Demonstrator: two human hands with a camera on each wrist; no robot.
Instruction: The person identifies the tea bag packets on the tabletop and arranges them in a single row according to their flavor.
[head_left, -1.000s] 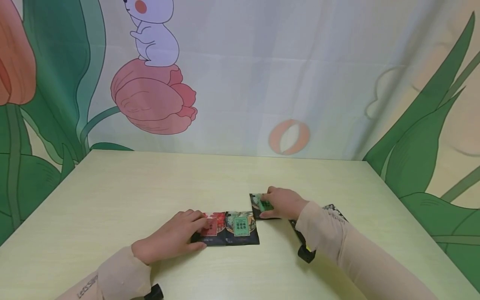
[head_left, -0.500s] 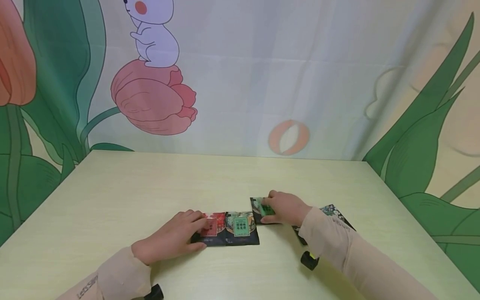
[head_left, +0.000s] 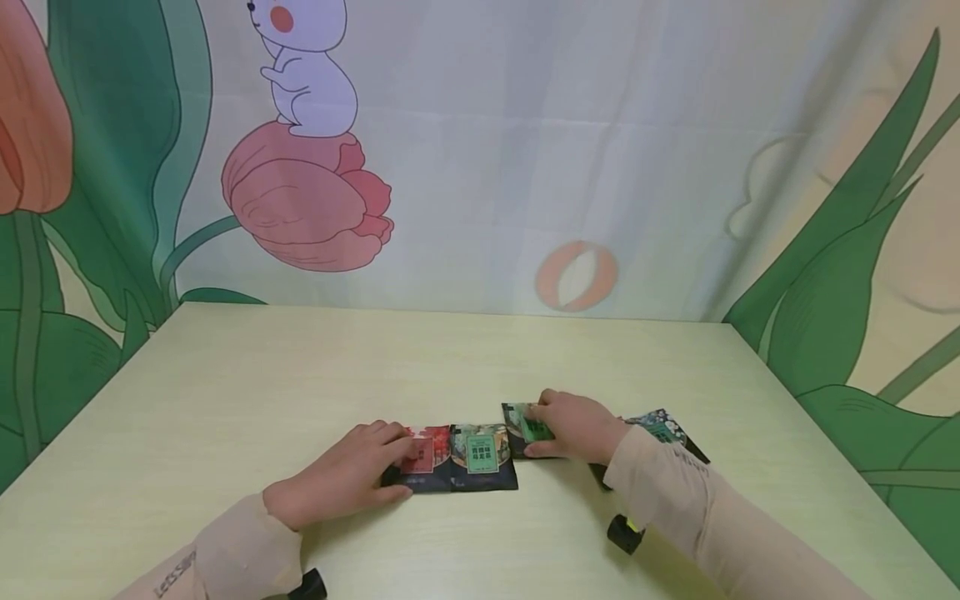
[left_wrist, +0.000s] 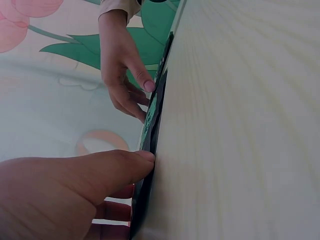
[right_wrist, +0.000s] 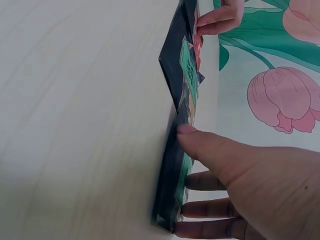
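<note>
Flat black sachets lie on the table. My left hand rests on a sachet with a red label, its fingers on top and its thumb at the near edge. Touching that one on the right is a sachet with a green label. Another green-labelled sachet sits just beyond and right of it, their corners meeting. My right hand presses on this one with extended fingers, covering its right part. The right wrist view shows the thumb against the sachet's dark edge.
Under my right forearm lies a further dark sachet with a floral print, set at a slant and partly hidden. The pale wooden table ends at a curtain printed with flowers and a white animal.
My right hand has slid its green-labelled sachet a short way toward me, closer to the row's level. My left hand and the two sachets by it stay put.
</note>
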